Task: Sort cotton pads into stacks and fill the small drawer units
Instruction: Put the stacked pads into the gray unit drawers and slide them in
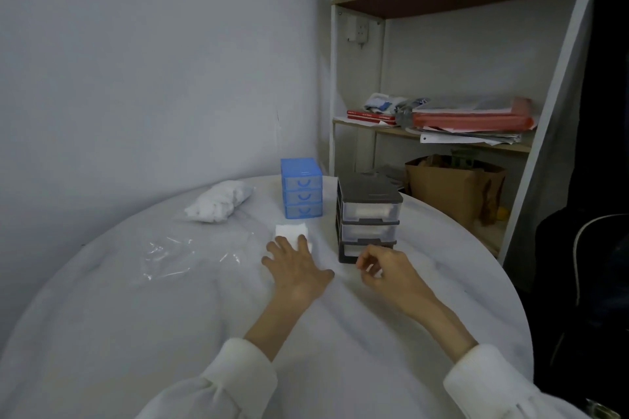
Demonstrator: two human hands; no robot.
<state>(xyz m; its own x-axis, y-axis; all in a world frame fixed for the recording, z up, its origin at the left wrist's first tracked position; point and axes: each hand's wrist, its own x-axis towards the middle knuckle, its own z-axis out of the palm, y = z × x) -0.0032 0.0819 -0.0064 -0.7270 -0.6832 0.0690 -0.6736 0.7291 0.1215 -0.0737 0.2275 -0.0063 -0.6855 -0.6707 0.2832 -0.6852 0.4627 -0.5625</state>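
Left hand (pixel 295 268) lies flat at frame centre, fingers straight, their tips covering the near edge of the stack of cotton pads (pixel 292 231) on the counter (pixel 170 299). Right hand (pixel 384 270) curls around something white, hard to make out, hiding the bottom drawer of the dark drawer unit (pixel 369 214). Blue drawer unit (pixel 301 188) stands behind the stack; a bag of pads (pixel 218 202) lies upper left.
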